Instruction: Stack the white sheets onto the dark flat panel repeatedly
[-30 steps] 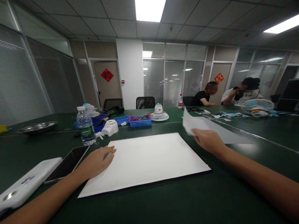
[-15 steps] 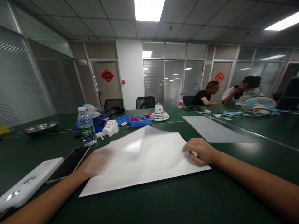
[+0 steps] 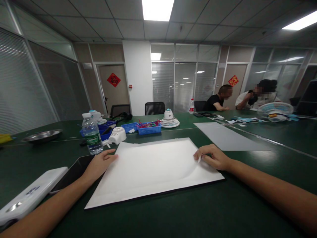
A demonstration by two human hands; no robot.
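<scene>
A large white paper sheet [image 3: 151,165] lies before me, its near edge showing a dark underside; whether it is one sheet or a stack I cannot tell. My left hand [image 3: 100,165] rests at its left edge, thumb and fingers apart, with the thumb tip touching the paper's margin. At the right side my right hand [image 3: 211,157] is closed, pinching a bit of the sheet's edge that curls up between thumb and fingers. The paper bows slightly near that hand. Under my left wrist lies a dark phone [image 3: 74,170], partly covered.
A white power bank-like device [image 3: 34,195] lies at left, near a water bottle [image 3: 92,134]. Behind the paper are a white plastic housing [image 3: 117,135], blue trays [image 3: 150,129] and a fan part [image 3: 169,120]. A grey sheet [image 3: 228,138] lies right. Two people sit beyond.
The raised top sheet, earlier folded over and covering my left hand, now lies flatter. My left hand has come out beside the left edge, fingers visible. My right hand stays nearly in place.
</scene>
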